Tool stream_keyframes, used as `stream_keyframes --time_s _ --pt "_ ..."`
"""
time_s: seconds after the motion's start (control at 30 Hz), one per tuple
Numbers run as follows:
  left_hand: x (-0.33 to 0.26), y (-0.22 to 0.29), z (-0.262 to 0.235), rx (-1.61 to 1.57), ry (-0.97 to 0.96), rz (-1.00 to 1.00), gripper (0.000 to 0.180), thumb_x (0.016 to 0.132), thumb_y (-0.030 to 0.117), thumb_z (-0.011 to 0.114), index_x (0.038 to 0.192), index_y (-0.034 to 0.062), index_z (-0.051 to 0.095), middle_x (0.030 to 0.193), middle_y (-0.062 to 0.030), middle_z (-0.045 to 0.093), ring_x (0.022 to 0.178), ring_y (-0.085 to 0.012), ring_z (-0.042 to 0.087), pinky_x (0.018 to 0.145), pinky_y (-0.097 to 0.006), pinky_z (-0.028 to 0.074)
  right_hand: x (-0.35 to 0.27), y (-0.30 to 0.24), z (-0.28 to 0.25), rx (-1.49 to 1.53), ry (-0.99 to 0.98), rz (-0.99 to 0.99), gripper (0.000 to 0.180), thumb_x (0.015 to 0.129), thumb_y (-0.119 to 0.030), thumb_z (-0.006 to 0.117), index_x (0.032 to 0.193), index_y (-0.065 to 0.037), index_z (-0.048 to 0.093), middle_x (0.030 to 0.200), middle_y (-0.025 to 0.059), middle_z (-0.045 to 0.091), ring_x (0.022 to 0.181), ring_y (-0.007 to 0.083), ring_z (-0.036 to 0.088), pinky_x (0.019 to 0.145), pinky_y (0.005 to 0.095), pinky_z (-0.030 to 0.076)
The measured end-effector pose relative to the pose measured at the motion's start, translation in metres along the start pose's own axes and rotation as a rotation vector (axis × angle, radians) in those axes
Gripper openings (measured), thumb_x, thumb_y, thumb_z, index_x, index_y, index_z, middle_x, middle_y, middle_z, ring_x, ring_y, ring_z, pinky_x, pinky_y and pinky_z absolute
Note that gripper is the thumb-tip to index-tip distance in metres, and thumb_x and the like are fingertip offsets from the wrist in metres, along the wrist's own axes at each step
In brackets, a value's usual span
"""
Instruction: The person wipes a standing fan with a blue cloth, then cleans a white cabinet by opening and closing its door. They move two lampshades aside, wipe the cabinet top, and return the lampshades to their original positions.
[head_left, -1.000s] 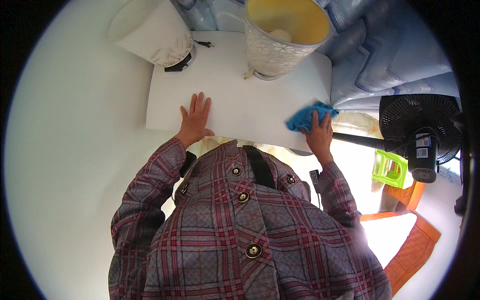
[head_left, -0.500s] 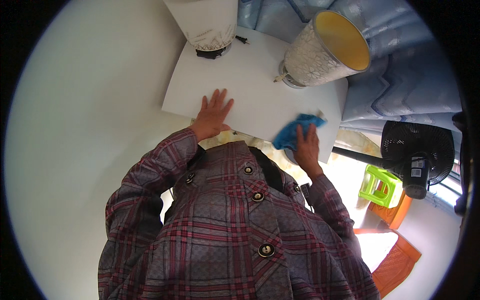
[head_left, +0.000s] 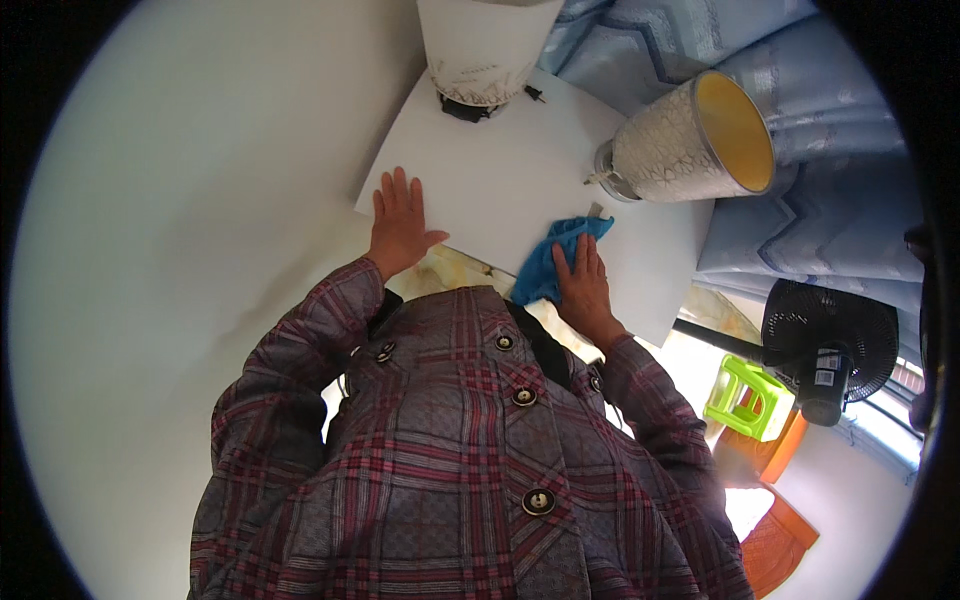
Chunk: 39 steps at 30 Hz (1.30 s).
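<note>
My left hand (head_left: 400, 225) rests flat on the white tabletop (head_left: 490, 190) near its left front edge, fingers stretched out and holding nothing. Under the fingers of my right hand (head_left: 588, 300) a crumpled blue cloth (head_left: 555, 255) is pressed against the top at its front edge, with part of it hanging over. A small grey tab (head_left: 596, 210) shows at the cloth's far end. Beyond my hands stand two lamps: a white-shaded lamp (head_left: 485, 60) at the back left and a patterned lamp (head_left: 665, 145) with a yellow-lined shade at the right.
A black plug (head_left: 535, 94) lies beside the left lamp, and a pale plug (head_left: 598, 178) is by the right one. Blue curtains (head_left: 800, 150) hang behind. To the right are a black fan (head_left: 835, 345) and a green stool (head_left: 748, 398). A white wall (head_left: 200, 250) borders the left.
The blue cloth has slid left along the tabletop under my right hand. My left hand has shifted left toward the table's corner. The whole view has also shifted, moving the lamps right in it.
</note>
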<state>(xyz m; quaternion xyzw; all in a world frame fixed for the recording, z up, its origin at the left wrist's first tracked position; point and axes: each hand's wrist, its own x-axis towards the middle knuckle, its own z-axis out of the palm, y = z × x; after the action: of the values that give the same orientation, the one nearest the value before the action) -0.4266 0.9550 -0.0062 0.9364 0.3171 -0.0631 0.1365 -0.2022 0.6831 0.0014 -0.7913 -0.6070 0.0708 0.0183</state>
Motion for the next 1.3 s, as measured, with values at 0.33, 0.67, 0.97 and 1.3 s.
stream_keyframes --time_s 0.33,0.67,0.97,1.3 --pt "0.0 -0.017 -0.016 0.041 -0.063 0.096 0.095 0.082 0.048 0.068 0.148 -0.0025 0.022 0.154 -0.0304 0.008 0.143 -0.0482 0.008 0.113 -0.061 0.01 0.055 -0.034 -0.004 0.075 0.141 -0.049 0.087 0.072 -0.039 0.078 0.141 -0.003 0.038 0.144 0.0386 0.024 0.133 0.0544 0.029 0.107 0.0579 0.028" --pt "0.013 -0.058 -0.027 -0.095 0.089 0.065 0.098 0.078 0.042 0.074 0.149 -0.0003 0.021 0.154 -0.0275 0.012 0.139 -0.044 0.02 0.115 -0.052 0.017 0.096 -0.04 -0.015 0.104 -0.01 -0.222 0.065 0.074 -0.015 0.068 0.136 -0.012 0.05 0.149 0.0291 0.03 0.136 0.0441 0.035 0.108 0.0537 0.032" --pt "0.015 -0.065 -0.007 -0.195 -0.005 0.014 0.106 0.078 0.044 0.074 0.151 -0.001 0.011 0.156 -0.028 0.0 0.145 -0.0439 0.005 0.116 -0.052 0.01 0.173 -0.065 -0.007 0.116 0.139 -0.164 0.081 0.074 -0.037 0.077 0.141 -0.008 0.042 0.146 0.036 0.027 0.134 0.052 0.031 0.109 0.0543 0.029" --pt "0.013 -0.066 -0.018 -0.128 -0.074 0.04 0.116 0.07 0.042 0.081 0.151 -0.0019 0.01 0.156 -0.0281 0.002 0.144 -0.0449 0.008 0.115 -0.055 0.016 0.18 -0.106 -0.021 0.099 0.027 -0.401 0.07 0.073 -0.017 0.073 0.138 -0.015 0.048 0.15 0.0249 0.031 0.139 0.0398 0.03 0.111 0.0551 0.026"
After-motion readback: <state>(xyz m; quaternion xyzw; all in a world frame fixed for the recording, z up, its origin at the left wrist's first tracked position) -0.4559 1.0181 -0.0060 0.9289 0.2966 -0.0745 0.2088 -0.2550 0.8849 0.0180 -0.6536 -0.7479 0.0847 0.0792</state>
